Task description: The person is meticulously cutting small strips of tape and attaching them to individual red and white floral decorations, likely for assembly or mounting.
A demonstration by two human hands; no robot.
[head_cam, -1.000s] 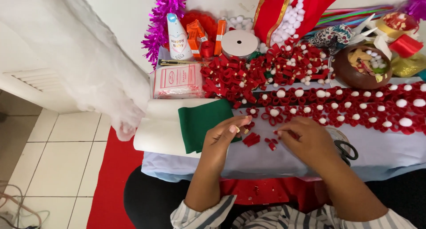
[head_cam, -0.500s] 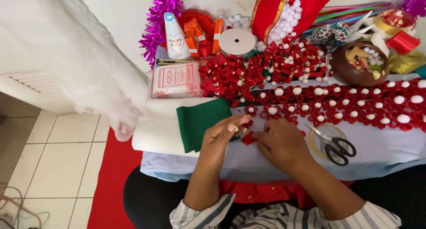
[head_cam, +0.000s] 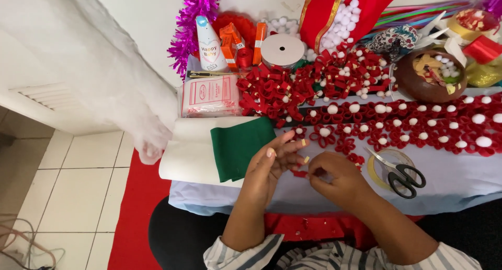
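Red ribbon pieces [head_cam: 299,172] lie between our two hands at the near edge of the table [head_cam: 314,194], small loops of cut ribbon on the pale cloth. Our left hand [head_cam: 269,162] is half open, fingers spread and lightly curled, its fingertips just touching the scraps. Our right hand [head_cam: 334,178] is curled, fingers pinched together; whether it grips a piece we cannot tell, since the knuckles hide the fingertips.

We judge these pieces very light, soft and easily crushed, likely a little slippery; a pinch at the joined end or folded edge should hold them best, not on the loop itself.

Just left of our left hand a green felt sheet [head_cam: 238,144] lies on a white roll [head_cam: 185,149]. Near our right hand, scissors [head_cam: 400,173] rest on a roll of clear tape [head_cam: 384,160]. Beyond our hands runs a band of red ribbon flowers with white pompoms [head_cam: 408,123], then a heap of red bows [head_cam: 272,89], a white ribbon spool [head_cam: 282,50], a brown bowl [head_cam: 426,87] and purple tinsel [head_cam: 191,24].
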